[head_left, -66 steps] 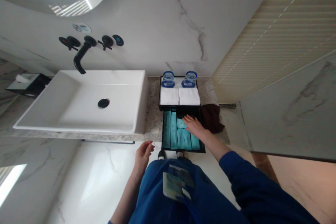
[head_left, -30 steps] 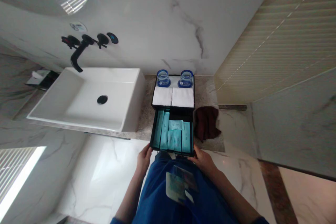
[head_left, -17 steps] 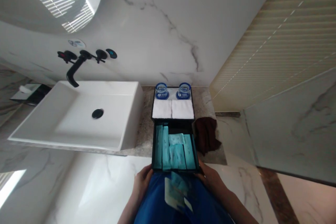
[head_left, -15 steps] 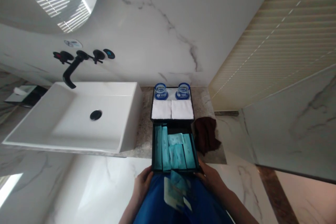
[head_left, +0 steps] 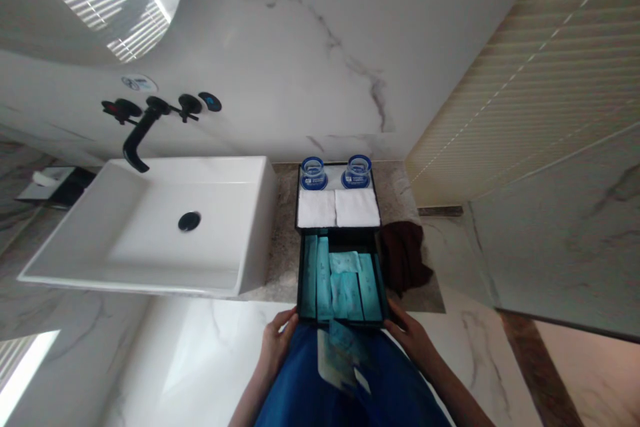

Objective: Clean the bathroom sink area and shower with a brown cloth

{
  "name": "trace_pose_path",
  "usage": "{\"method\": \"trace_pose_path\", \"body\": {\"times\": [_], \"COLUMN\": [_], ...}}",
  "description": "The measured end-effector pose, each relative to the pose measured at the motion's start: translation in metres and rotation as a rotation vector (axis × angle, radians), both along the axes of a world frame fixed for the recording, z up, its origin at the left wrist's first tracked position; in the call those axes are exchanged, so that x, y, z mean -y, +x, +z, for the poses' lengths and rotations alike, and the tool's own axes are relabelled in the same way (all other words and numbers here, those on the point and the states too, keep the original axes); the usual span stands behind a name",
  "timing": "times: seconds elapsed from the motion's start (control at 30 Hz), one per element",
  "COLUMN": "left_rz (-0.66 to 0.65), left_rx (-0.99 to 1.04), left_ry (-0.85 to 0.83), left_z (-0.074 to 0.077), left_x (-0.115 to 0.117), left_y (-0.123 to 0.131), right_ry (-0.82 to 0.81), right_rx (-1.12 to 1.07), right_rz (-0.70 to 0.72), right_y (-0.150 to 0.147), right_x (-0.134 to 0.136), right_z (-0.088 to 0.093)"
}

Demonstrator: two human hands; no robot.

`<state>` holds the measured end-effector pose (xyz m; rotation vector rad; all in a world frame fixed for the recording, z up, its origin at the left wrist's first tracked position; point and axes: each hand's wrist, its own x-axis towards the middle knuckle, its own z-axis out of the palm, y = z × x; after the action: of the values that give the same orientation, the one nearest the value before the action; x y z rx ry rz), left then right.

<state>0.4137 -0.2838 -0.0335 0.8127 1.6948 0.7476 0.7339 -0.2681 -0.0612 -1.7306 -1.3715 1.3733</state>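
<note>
A black drawer [head_left: 301,293] is pulled out from a black box [head_left: 340,231] on the counter. Several long and short teal packets [head_left: 324,280] lie inside it. My left hand [head_left: 278,340] grips the drawer's front left corner, thumb and fingers closed on the edge. At the front right corner my right hand [head_left: 409,332] holds the drawer too, some of its fingers hidden behind the edge. On top of the box are two folded white cloths [head_left: 317,208] and two glasses [head_left: 313,172] with blue rims on blue coasters.
Left of the box stands a white basin [head_left: 220,260] under a black wall tap [head_left: 140,137]. A crumpled dark brown cloth [head_left: 404,257] lies on the stone counter [head_left: 283,240] at the right. A tissue box [head_left: 60,185] is at the far left; blinds [head_left: 530,93] cover the right side.
The whole scene has shifted slightly to the right in the view. Both hands stay on the drawer's front corners, and the drawer is still pulled out.
</note>
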Motion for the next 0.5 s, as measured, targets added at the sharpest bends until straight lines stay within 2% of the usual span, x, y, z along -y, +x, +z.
{"method": "trace_pose_path", "body": {"times": [0.1,0.17,0.3,0.5], "left_rz": [0.105,0.133,0.082,0.062], "left_rx": [0.148,0.223,0.249,0.190], "left_ry": [-0.114,-0.132,-0.023,0.031], "left_z": [-0.008,-0.014,-0.021,-0.016], "left_x": [-0.003,-0.005,-0.006,-0.005], "left_y": [0.002,0.004,0.003,0.004], "right_ry": [-0.001,0.025,0.065,0.081], "right_rx": [-0.036,-0.024,-0.017,-0.025], "right_rz": [-0.110,-0.143,-0.142,-0.123], "right_y": [-0.007,-0.010,-0.013,-0.013], "right_x": [0.000,0.000,-0.001,-0.001], "right_z": [-0.008,-0.010,-0.007,0.001]}}
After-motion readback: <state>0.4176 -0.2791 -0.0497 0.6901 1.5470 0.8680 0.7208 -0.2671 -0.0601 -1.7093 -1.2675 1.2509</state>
